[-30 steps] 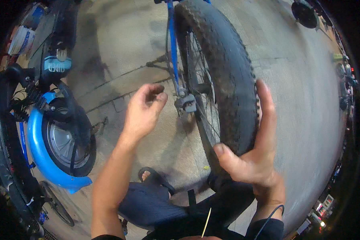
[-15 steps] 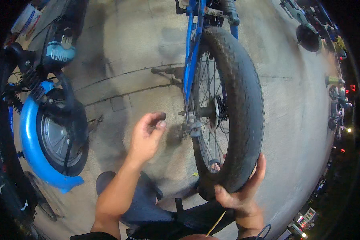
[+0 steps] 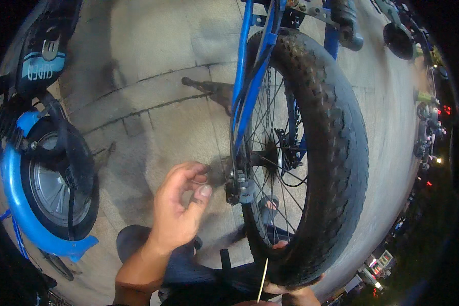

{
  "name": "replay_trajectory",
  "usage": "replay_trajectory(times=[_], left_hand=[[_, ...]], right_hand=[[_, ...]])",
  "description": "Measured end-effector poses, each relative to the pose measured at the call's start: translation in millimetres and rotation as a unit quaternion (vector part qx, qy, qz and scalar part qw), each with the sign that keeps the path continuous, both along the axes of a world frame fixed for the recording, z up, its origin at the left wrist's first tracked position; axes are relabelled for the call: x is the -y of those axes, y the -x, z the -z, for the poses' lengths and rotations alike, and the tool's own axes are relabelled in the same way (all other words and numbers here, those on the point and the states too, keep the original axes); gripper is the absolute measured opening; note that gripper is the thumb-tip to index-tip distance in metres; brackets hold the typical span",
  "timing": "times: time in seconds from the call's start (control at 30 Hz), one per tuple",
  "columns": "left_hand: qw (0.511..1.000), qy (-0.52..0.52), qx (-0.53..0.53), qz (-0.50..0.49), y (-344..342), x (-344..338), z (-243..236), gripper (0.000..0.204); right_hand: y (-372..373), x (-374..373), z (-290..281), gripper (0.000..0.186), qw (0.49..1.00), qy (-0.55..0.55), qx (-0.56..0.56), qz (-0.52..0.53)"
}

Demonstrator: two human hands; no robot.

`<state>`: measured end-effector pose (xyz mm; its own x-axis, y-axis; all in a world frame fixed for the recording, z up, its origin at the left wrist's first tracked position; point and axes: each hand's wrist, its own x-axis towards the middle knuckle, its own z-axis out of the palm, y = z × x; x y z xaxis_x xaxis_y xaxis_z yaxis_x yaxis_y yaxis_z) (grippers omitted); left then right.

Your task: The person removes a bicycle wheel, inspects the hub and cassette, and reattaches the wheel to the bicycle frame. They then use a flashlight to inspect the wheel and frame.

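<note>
The person's right hand [image 3: 297,295] is gripping the lower end of the bicycle wheel [image 3: 339,137], its fingers largely hidden. The wheel is sitting toward the right edge of the paved ground [image 3: 153,46]. The left hand [image 3: 177,209] is hovering just beside the brake caliper [image 3: 241,190], fingers curled to a narrow gap. The person seems to be steadying or turning the wheel; the next move is probably calling for left fingers clear of the spokes [image 3: 278,204].

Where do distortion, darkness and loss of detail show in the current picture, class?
In the head view, paving joints bow and corners fall black; same head view, the fat bicycle tyre shows tread, but distant lights at right are unresolved spots.
</note>
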<state>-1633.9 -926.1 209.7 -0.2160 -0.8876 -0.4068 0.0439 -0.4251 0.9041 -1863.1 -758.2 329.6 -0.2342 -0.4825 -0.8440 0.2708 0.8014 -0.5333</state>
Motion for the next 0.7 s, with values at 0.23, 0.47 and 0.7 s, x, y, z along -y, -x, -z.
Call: replay_trajectory(times=[0.23,0.47,0.7], left_hand=[[0.999,-0.026,0.027,-0.007,-3.2,1.6,-4.5,0.031],[0.981,-0.019,0.193,-0.016,-57.3,78.2,41.1,0.055],[0.711,-0.283,0.626,0.152,-161.2,85.6,254.8,0.143]], right_hand=[[15.1,-33.0,26.4,0.088,0.998,0.051,0.037,0.009],[29.4,-70.9,42.0,0.094,0.955,0.212,-0.111,-0.178],[-10.5,-18.8,24.7,0.073,0.911,0.208,-0.276,-0.224]])
